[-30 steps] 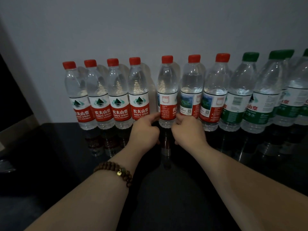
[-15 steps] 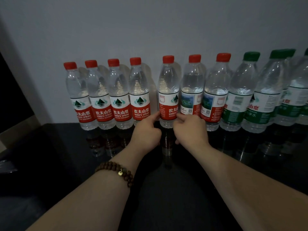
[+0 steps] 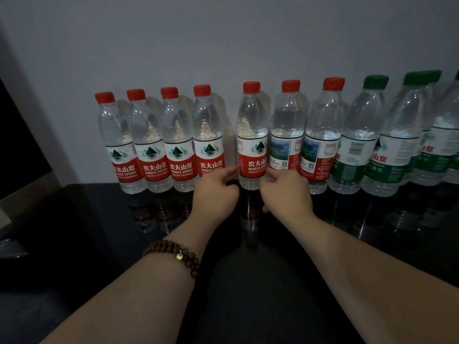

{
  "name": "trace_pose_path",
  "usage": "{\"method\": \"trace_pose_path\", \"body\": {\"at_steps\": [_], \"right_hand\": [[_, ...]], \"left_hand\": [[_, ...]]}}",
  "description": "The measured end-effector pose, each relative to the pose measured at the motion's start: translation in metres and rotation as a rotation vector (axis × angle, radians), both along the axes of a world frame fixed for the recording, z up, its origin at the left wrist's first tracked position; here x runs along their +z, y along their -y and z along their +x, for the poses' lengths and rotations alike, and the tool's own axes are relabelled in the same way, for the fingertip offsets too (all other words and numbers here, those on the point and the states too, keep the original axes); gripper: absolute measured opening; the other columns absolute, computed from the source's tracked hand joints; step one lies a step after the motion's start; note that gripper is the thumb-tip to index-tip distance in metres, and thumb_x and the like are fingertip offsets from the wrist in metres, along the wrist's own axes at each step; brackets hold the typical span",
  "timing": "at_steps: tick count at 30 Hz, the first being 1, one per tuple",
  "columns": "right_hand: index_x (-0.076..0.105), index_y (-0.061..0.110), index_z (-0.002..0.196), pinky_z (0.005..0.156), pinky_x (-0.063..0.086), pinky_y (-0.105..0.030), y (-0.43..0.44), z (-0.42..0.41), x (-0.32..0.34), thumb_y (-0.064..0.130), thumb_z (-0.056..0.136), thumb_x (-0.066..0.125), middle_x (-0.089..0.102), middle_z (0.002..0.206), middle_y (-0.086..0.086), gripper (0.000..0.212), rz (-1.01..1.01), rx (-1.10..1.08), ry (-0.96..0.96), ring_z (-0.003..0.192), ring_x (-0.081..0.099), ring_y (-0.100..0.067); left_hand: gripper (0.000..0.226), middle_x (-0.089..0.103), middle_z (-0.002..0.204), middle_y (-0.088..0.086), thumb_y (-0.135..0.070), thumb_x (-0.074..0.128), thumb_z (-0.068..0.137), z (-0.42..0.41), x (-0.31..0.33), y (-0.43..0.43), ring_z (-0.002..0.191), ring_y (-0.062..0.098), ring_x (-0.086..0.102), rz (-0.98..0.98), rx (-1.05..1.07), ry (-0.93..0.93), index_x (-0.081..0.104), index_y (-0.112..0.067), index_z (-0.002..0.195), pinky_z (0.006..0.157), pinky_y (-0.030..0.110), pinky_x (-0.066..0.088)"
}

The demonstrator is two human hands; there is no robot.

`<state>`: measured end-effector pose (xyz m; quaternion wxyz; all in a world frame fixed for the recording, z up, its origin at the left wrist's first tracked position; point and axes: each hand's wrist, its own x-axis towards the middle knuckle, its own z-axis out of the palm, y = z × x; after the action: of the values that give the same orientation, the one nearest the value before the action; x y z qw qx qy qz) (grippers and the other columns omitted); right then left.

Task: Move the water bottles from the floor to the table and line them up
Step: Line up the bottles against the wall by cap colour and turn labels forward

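We stand at a glossy black table (image 3: pixel 260 281) with a row of water bottles (image 3: pixel 173 142) against the wall at twelve o'clock. Our left hand (image 3: pixel 215 194) and right hand (image 3: pixel 285 192) pinch the fifth red-capped bottle (image 3: pixel 251 140) low on its label from nine and three o'clock (probably to turn the logo forward). Green-capped bottles (image 3: pixel 357 145) continue toward two o'clock.

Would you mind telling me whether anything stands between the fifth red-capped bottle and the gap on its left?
Nothing visible does: the fifth bottle stands beside bare black table; only the left hand touches that side.
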<state>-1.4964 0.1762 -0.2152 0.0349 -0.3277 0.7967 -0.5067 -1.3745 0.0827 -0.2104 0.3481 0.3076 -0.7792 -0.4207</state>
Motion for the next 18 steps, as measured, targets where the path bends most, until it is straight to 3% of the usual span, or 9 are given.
{"method": "trace_pose_path", "body": {"at_steps": [3, 6, 8, 11, 15, 18], "right_hand": [[0.064, 0.030, 0.138, 0.081, 0.063, -0.042, 0.0010, -0.0019, -0.0010, 0.032, 0.085, 0.051, 0.078, 0.103, -0.004, 0.054, 0.027, 0.032, -0.008, 0.082, 0.075, -0.030], [0.068, 0.030, 0.135, 0.077, 0.063, -0.037, 0.0011, -0.0037, -0.0019, 0.027, 0.092, 0.055, 0.079, 0.095, -0.006, 0.045, 0.003, 0.019, -0.021, 0.072, 0.075, -0.022], [0.071, 0.030, 0.131, 0.076, 0.064, -0.038, 0.0009, -0.0036, -0.0026, 0.028, 0.092, 0.055, 0.080, 0.094, -0.007, 0.043, -0.012, 0.001, -0.031, 0.074, 0.075, -0.023], [0.072, 0.028, 0.130, 0.077, 0.064, -0.041, 0.0011, -0.0032, -0.0033, 0.030, 0.091, 0.053, 0.079, 0.100, -0.008, 0.043, -0.007, -0.003, -0.022, 0.081, 0.075, -0.027], [0.066, 0.027, 0.136, 0.079, 0.063, -0.041, 0.0028, -0.0039, -0.0043, 0.031, 0.093, 0.054, 0.078, 0.102, -0.004, 0.045, 0.031, 0.031, -0.027, 0.080, 0.074, -0.029], [0.067, 0.028, 0.135, 0.076, 0.063, -0.038, 0.0030, -0.0045, -0.0041, 0.029, 0.093, 0.056, 0.078, 0.104, 0.001, 0.044, 0.031, 0.023, -0.025, 0.076, 0.074, -0.025]], "left_hand": [[0.072, 0.065, 0.140, -0.005, 0.008, 0.054, 0.080, -0.0014, -0.0009, 0.0011, 0.127, 0.017, 0.063, 0.007, -0.043, 0.063, 0.059, -0.023, 0.146, 0.108, 0.045, 0.052], [0.079, 0.061, 0.146, -0.005, 0.010, 0.054, 0.079, -0.0031, -0.0005, 0.0013, 0.135, 0.012, 0.054, 0.014, -0.069, 0.088, 0.052, -0.024, 0.151, 0.108, 0.032, 0.050], [0.078, 0.062, 0.144, -0.008, 0.008, 0.056, 0.079, -0.0026, -0.0005, 0.0005, 0.132, 0.008, 0.055, -0.022, -0.059, 0.086, 0.053, -0.025, 0.150, 0.102, 0.023, 0.048], [0.066, 0.070, 0.132, -0.011, 0.002, 0.057, 0.080, -0.0013, -0.0020, 0.0021, 0.121, -0.001, 0.061, -0.029, -0.014, 0.003, 0.063, -0.024, 0.141, 0.105, 0.027, 0.051], [0.072, 0.064, 0.142, -0.008, 0.005, 0.057, 0.080, -0.0013, -0.0013, 0.0022, 0.131, 0.005, 0.057, -0.011, -0.071, 0.055, 0.057, -0.023, 0.147, 0.110, 0.036, 0.050], [0.078, 0.059, 0.147, -0.009, 0.006, 0.058, 0.080, -0.0029, -0.0014, 0.0038, 0.134, 0.005, 0.053, -0.021, -0.079, 0.092, 0.052, -0.025, 0.151, 0.103, 0.023, 0.049]]}}
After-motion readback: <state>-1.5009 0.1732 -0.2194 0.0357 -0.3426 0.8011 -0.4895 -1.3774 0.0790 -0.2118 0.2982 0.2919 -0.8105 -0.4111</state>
